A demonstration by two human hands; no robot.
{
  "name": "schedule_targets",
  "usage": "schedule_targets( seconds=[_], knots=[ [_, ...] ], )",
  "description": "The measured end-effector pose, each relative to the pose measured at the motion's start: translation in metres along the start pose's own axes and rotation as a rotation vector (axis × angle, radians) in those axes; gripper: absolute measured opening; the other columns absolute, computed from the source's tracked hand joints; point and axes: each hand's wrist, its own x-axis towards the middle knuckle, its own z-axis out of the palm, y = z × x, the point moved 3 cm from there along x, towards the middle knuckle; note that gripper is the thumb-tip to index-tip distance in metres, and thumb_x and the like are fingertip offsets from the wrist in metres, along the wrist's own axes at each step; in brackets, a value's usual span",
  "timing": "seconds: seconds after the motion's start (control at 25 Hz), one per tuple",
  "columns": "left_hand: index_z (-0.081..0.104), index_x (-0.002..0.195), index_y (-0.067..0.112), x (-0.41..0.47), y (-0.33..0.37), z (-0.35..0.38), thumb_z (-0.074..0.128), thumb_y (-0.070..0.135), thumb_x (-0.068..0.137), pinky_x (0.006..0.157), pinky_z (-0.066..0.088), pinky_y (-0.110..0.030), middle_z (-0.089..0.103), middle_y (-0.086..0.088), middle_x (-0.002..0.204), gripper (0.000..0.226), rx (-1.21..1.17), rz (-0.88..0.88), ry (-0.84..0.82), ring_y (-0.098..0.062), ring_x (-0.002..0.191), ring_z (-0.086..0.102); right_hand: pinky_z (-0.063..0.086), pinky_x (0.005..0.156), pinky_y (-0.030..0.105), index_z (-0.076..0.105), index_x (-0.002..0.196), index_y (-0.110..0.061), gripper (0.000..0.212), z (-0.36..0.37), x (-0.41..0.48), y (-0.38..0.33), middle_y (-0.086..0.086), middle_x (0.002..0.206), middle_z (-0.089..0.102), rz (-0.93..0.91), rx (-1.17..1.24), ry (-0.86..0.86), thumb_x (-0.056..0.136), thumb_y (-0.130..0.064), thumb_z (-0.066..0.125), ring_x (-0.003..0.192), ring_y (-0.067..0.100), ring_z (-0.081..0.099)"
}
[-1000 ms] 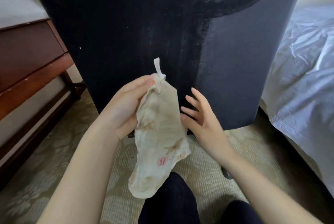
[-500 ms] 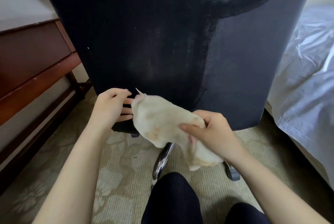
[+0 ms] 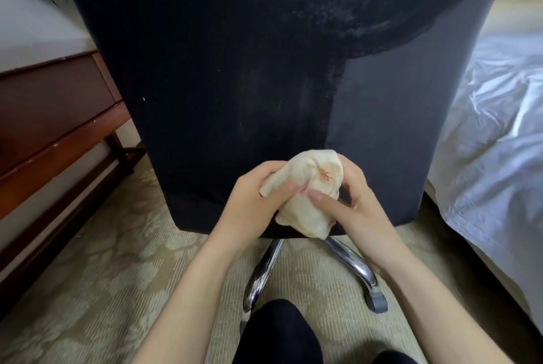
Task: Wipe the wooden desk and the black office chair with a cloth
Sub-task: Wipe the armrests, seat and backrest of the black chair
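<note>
The back of the black office chair [image 3: 235, 69] fills the upper middle of the view; most of its fabric looks dark and damp, with a lighter grey patch at the right. A cream cloth [image 3: 305, 187] with orange stains is bunched up in front of the chair's lower edge. My left hand [image 3: 252, 202] grips the cloth's left side. My right hand [image 3: 355, 205] wraps around its right side, thumb on top. The wooden desk [image 3: 53, 116] runs along the left.
Chrome chair legs [image 3: 349, 260] with a grey caster [image 3: 379, 303] spread over the patterned beige carpet [image 3: 102, 275]. A bed with white sheets [image 3: 493, 128] stands close on the right. My dark-trousered knees [image 3: 279, 331] are at the bottom middle.
The cloth hung open from my left hand a second ago. My right hand has taken hold of it, and both hands have gathered it into a compact bundle.
</note>
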Motion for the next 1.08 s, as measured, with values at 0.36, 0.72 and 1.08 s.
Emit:
schedule_targets(
  seconds=[0.36,0.72,1.08],
  knots=[
    [0.037,0.131,0.047,0.018,0.035,-0.015,0.062,0.024,0.090,0.098,0.034,-0.006,0.041,0.026,0.135,0.053,0.351,0.271,0.157,0.011,0.123,0.040,0.033,0.094,0.013,0.048,0.130,-0.005,0.037,-0.013,0.041,-0.050,0.000,0.119,0.040,-0.532,-0.430,0.793,0.094,-0.005,0.055,0.107,-0.006,0.038],
    [0.011,0.150,0.038,0.043,0.050,-0.068,0.052,0.018,0.095,0.119,-0.001,-0.045,-0.014,0.013,0.158,0.071,0.586,0.260,0.457,-0.011,0.145,-0.017,0.031,0.090,0.038,0.069,0.112,-0.017,0.033,-0.007,0.160,-0.145,0.008,0.119,0.065,-1.129,-1.092,0.940,0.083,-0.004,0.061,0.097,0.021,0.041],
    [-0.017,0.142,0.044,0.042,0.008,-0.056,0.050,0.017,0.096,0.114,-0.012,-0.042,-0.037,0.017,0.149,0.085,0.691,0.218,0.363,-0.012,0.140,-0.031,0.041,0.069,0.037,0.066,0.098,-0.017,0.019,0.027,0.138,-0.026,-0.001,0.104,0.065,-1.430,-1.195,0.420,0.086,-0.005,0.058,0.080,0.025,0.053]
  ],
)
